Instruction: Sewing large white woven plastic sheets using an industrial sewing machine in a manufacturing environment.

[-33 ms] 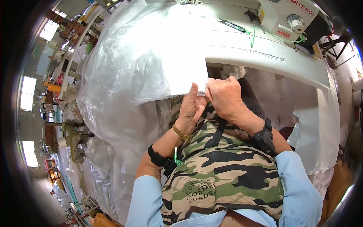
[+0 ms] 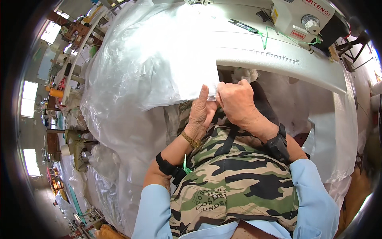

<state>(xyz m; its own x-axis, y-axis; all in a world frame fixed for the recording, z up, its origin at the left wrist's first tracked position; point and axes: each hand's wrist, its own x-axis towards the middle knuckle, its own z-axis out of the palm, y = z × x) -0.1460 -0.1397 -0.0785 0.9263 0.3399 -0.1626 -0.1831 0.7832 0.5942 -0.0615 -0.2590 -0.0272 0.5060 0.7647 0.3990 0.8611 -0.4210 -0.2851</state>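
Plastic sheet [image 2: 135, 79], spread ahead and leftward of left hand [image 2: 202, 112], pinched at near corner by this and curled right hand [image 2: 237, 102], probably light, soft, slippery, best taken by edge.

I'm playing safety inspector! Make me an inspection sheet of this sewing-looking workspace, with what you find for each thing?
Surface: white tabletop, ruler marks near its front edge.
Job's things: clear plastic sheeting, billowing over the table's left part and hanging off the front.
Clutter: dark slim tool lying beside the white machine.
Grippers: right hand curled shut on the sheeting's near right corner; left hand beside it, thumb up at the edge, grip partly hidden.
Cables: no power cable made out; thin green cord by the tool.
Surroundings: bright windows and orange spool at left.
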